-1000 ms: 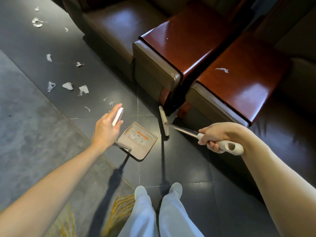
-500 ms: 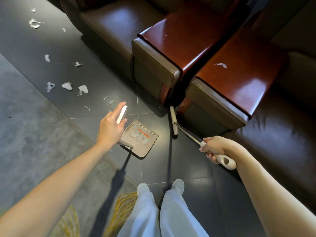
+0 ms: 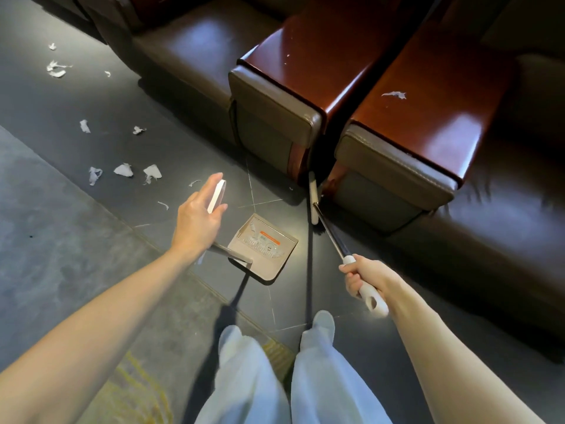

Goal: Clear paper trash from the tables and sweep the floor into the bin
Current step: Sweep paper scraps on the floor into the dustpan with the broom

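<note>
Head view, looking down on a dark tiled floor [image 3: 122,99] in front of two armchairs [image 3: 195,53]. The left hand [image 3: 197,223] pinches the flat white top of the dustpan handle [image 3: 217,194] between nearly straight fingers and the thumb. The dustpan [image 3: 264,244] sits low at the centre of the scene, just right of that hand, and whether it touches the tiles cannot be told. The right hand [image 3: 365,278] is curled round the white grip of the broom [image 3: 331,235], whose metal shaft runs far and left to the narrow white broom head [image 3: 313,200]. Compared with the frame of one second ago, the broom head has travelled right, from in front of the left armrest [image 3: 305,65] to the mouth of the gap between it and the right armrest [image 3: 434,96]. The right hand has also drawn nearer to the person. The left hand keeps the same hold on the dustpan handle. Torn paper scraps [image 3: 123,170] lie scattered on the tiles at the far left, well apart from the dustpan, as before. One paper scrap [image 3: 394,94] remains on the wooden top of the right armrest. A grey carpet [image 3: 46,228] covers the near left, and white trouser legs [image 3: 330,384] stand at the near edge
</note>
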Tool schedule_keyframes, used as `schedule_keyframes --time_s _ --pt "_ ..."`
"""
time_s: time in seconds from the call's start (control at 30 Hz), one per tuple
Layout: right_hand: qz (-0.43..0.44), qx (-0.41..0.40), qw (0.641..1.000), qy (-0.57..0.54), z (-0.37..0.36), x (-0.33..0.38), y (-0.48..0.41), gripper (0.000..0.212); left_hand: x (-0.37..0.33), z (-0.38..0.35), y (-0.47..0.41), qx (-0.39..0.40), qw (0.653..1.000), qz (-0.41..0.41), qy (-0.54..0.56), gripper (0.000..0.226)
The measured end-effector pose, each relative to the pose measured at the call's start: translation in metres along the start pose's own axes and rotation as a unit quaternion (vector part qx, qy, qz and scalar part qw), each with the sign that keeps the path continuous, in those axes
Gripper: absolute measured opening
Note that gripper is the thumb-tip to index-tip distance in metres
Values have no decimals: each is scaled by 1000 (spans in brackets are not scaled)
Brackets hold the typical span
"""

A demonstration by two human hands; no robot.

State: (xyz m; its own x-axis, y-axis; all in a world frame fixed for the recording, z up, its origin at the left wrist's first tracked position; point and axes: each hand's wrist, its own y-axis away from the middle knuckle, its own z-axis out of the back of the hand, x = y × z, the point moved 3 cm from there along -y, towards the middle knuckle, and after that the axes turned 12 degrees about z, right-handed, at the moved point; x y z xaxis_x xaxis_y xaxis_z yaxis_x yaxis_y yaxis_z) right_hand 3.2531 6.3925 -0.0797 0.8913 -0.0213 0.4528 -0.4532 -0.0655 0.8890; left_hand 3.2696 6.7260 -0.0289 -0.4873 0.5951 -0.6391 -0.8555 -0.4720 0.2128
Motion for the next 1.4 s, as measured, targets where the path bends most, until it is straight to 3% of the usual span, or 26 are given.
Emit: schedule_keyframes --time_s 0.17,0.3,0.5,0.77,0.97,1.17,1.27,1.4 --pt "64 -60 994 68 -63 -29 17 74 11 18 -18 52 996 -67 -14 54" --pt "100 -118 983 97 -114 -69 24 70 32 41 -23 78 990 -115 -7 56" --pt "138 -139 968 156 -162 -110 23 68 53 63 -37 77 990 -120 0 56" --pt "149 -170 944 238 -177 -108 -8 65 61 74 -50 56 992 -116 11 54" --pt "126 -150 925 327 -192 -81 -52 46 61 84 -63 69 986 -149 -11 56" --pt "79 -89 841 527 -210 -61 -67 19 64 85 -84 83 984 -155 -18 59" --pt "75 -77 851 514 -204 -74 -53 32 69 90 -86 97 984 -151 -21 60" --pt "65 -81 921 377 -185 -108 -31 74 77 95 -90 106 984 -146 -15 59"
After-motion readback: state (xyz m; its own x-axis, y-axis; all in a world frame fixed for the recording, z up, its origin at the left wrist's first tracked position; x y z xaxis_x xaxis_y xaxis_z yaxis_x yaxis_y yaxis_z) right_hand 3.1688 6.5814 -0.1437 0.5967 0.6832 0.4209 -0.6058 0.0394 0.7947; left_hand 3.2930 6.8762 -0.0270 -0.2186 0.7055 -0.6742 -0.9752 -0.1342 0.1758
